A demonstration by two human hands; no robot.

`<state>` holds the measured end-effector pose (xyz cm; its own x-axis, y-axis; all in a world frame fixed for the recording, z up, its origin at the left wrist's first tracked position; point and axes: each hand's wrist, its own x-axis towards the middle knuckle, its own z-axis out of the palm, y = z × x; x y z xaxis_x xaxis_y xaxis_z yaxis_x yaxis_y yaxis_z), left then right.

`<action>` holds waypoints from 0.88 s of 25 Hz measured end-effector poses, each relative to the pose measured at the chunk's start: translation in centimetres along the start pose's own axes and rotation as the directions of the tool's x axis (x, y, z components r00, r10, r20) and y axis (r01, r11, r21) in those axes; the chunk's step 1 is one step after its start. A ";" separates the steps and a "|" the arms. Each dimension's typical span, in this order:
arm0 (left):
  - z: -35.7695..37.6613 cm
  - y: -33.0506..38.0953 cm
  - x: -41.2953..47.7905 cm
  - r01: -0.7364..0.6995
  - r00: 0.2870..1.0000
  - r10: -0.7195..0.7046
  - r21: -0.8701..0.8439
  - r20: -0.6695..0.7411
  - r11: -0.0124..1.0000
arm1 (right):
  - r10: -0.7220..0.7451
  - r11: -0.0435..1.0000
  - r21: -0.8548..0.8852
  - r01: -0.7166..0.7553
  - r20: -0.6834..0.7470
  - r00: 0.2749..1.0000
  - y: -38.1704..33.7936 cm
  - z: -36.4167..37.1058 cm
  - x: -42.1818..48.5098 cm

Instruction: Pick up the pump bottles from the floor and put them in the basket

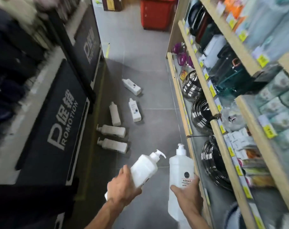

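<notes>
Both hands are full: the left hand (122, 187) has its fingers curled round the base of a tilted bottle (143, 169), and the right hand (188, 194) wraps the lower body of an upright bottle (180, 169), pump on top. Five more lie on the grey floor (148, 63) ahead, from the nearest floor bottle (113, 145) to the farthest floor bottle (132, 86), all left of centre beside the black promotion stand (57, 121). The red basket (155, 14) stands well beyond them at the aisle's far end. Best to carry both steadily along the bare right strip, keeping the right elbow off the wooden shelf edge (190, 113) and feet wide of the strewn bottles.
</notes>
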<state>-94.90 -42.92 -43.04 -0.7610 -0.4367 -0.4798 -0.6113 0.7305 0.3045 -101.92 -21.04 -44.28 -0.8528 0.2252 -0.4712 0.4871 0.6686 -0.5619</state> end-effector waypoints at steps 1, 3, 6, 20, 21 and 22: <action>-2.2 0.1 -1.8 0.017 1.000 -0.017 -0.019 -0.007 1.000 | -0.007 1.000 -0.010 0.007 0.002 1.000 -1.6 -1.6 -1.7; -7.1 0.3 -5.7 0.039 0.999 -0.040 -0.054 -0.025 0.998 | -0.013 1.000 -0.010 0.013 -0.013 1.000 -5.1 -5.3 -5.5; -14.2 0.9 -10.9 0.019 0.996 -0.029 -0.118 -0.081 0.993 | -0.054 0.999 0.000 0.054 -0.007 0.999 -10.4 -10.4 -11.1; -28.1 -2.3 -26.4 0.061 0.954 -0.175 -0.414 -0.243 0.908 | -0.195 0.975 0.111 0.191 0.020 0.981 -18.7 -18.4 -27.6; -28.2 -2.5 -27.3 0.073 0.946 -0.198 -0.430 -0.255 0.900 | -0.210 0.971 0.120 0.205 0.027 0.977 -18.7 -18.4 -28.1; -28.1 -2.7 -28.2 0.083 0.937 -0.222 -0.448 -0.268 0.890 | -0.228 0.968 0.114 0.222 0.042 0.973 -18.8 -18.6 -28.8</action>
<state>-77.91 -47.35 -7.23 -0.6359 -0.7125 -0.2967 -0.7045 0.3788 0.6002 -90.07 -26.95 -7.50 -0.9326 0.0370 -0.3590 0.3039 0.6169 -0.7260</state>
